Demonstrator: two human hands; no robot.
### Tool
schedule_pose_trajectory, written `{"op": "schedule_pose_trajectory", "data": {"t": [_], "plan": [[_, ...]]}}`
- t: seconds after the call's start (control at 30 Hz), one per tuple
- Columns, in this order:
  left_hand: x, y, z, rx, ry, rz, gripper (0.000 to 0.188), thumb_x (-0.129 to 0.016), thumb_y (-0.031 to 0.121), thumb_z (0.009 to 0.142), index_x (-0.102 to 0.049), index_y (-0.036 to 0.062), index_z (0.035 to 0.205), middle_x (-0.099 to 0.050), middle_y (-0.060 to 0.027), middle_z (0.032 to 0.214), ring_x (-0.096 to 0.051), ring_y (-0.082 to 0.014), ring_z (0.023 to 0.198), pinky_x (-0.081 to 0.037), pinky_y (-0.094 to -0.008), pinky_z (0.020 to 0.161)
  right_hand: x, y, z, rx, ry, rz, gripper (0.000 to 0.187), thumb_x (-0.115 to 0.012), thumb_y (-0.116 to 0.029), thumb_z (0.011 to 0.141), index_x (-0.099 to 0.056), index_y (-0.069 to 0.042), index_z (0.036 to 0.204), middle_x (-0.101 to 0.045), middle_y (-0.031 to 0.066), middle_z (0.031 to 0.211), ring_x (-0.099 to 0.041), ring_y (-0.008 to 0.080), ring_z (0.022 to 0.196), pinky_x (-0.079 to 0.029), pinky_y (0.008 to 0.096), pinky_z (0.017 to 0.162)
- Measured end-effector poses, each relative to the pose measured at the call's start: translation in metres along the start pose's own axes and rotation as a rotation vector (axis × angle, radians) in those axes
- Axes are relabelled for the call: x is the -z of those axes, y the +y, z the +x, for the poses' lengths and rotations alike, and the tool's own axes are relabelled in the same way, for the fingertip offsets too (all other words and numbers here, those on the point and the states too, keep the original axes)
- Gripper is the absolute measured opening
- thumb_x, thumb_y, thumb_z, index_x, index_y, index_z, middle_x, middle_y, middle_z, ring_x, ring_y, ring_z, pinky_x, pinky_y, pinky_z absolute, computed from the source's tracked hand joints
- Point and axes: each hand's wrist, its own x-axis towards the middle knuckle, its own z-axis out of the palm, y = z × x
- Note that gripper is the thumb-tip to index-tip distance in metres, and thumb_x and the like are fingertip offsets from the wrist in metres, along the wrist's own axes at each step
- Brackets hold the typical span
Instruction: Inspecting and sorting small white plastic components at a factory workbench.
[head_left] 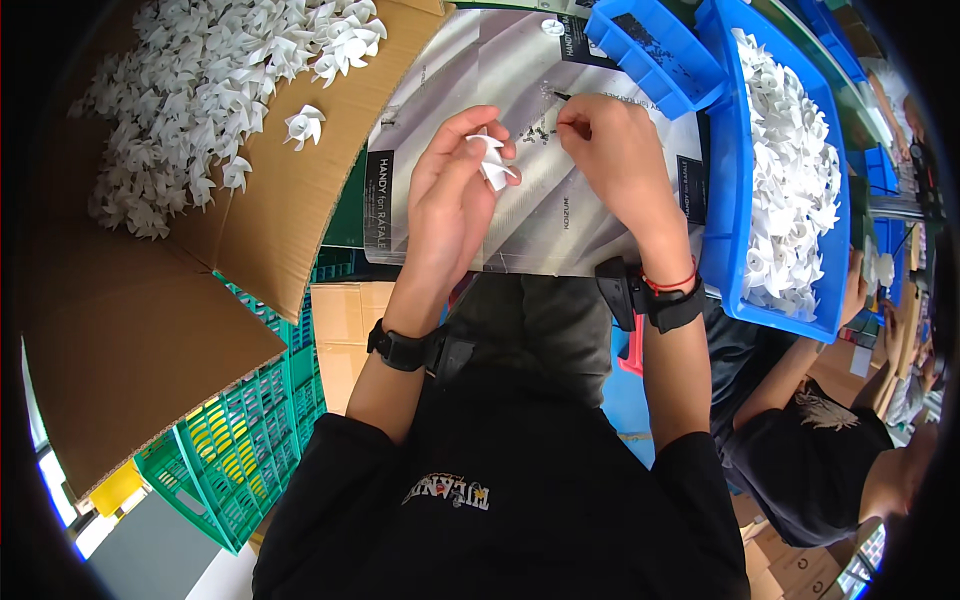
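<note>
A glossy grey printed sheet [540, 150] lies flat on the counter in front of the person, its surface catching streaks of light, and a scatter of tiny dark screws [535, 132] sits on it between the two hands. To the left stands a large brown cardboard box [150, 300] with its flaps folded out, matte and rough at the cut edges, heaped with white plastic fan impellers [200, 90]; one impeller [304, 125] rests alone on a flap. Below the box are green plastic lattice crates [250, 440]. To the right a deep blue plastic bin [735, 200] holds another pile of the same curved-bladed white impellers [790, 180], and a smaller blue bin [650, 50] sits behind it, near the top edge. Another person in a dark shirt [800, 440] sits at lower right.

The left hand [450, 195] holds a white impeller [492, 160] above the sheet, fingers curled around it with thumb and fingertips pinching its smooth, curved blades. The right hand [610, 150] hovers just beside it, thumb and forefinger pressed together on something small and dark [562, 96], too small to tell clearly. Both wrists wear black bands; the right also has a red cord.
</note>
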Motion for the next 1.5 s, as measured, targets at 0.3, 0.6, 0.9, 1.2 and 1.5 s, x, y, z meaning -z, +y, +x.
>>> {"op": "schedule_pose_trajectory", "data": {"t": [0.3,0.6,0.9,1.2,1.5], "plan": [[-0.011,-0.005,-0.001,-0.102,0.165,0.191,0.028,-0.054,0.012,0.098,-0.055,-0.0026,0.122,-0.061,-0.0133,0.111,-0.063,-0.0241,0.102,-0.055,-0.0347,0.084,0.001,-0.002,-0.004,0.017,-0.032,-0.083,0.008,-0.063,-0.006,0.077,-0.064,-0.001,0.082,-0.066,0.0140,0.075,-0.065,0.0304,0.069,-0.050,0.0369,0.063],[-0.019,-0.003,0.000,-0.123,0.166,0.140,0.035,-0.047,0.004,0.097,-0.049,-0.0065,0.130,-0.056,-0.0197,0.128,-0.058,-0.0302,0.116,-0.051,-0.0393,0.096,-0.003,-0.007,-0.006,0.003,-0.020,-0.107,0.009,-0.065,-0.006,0.077,-0.064,-0.001,0.084,-0.065,0.0129,0.072,-0.064,0.0283,0.065,-0.049,0.0356,0.061],[-0.018,-0.009,0.000,-0.184,0.103,0.333,0.039,-0.044,0.001,0.095,-0.047,-0.0080,0.132,-0.054,-0.0199,0.132,-0.057,-0.0308,0.119,-0.048,-0.0406,0.101,-0.006,-0.005,-0.014,-0.048,0.074,0.075,0.006,-0.064,-0.003,0.079,-0.065,0.000,0.084,-0.065,0.0124,0.071,-0.064,0.0256,0.062,-0.049,0.0335,0.060],[-0.016,-0.010,-0.001,-0.185,0.127,0.271,0.035,-0.046,-0.002,0.095,-0.053,-0.0053,0.129,-0.057,-0.0148,0.130,-0.056,-0.0206,0.119,-0.046,-0.0303,0.097,0.004,-0.003,-0.016,-0.126,0.009,0.212,0.007,-0.065,-0.002,0.078,-0.065,0.001,0.085,-0.066,0.0123,0.073,-0.064,0.0235,0.063,-0.050,0.0319,0.062],[-0.015,-0.012,-0.002,-0.185,0.083,0.354,0.036,-0.044,0.004,0.098,-0.050,-0.0065,0.131,-0.054,-0.0177,0.133,-0.056,-0.0276,0.120,-0.046,-0.0403,0.103,0.002,-0.012,-0.020,0.020,-0.026,-0.047,0.007,-0.062,0.000,0.079,-0.064,0.001,0.086,-0.062,0.0120,0.071,-0.062,0.0214,0.062,-0.048,0.0326,0.060]]}}
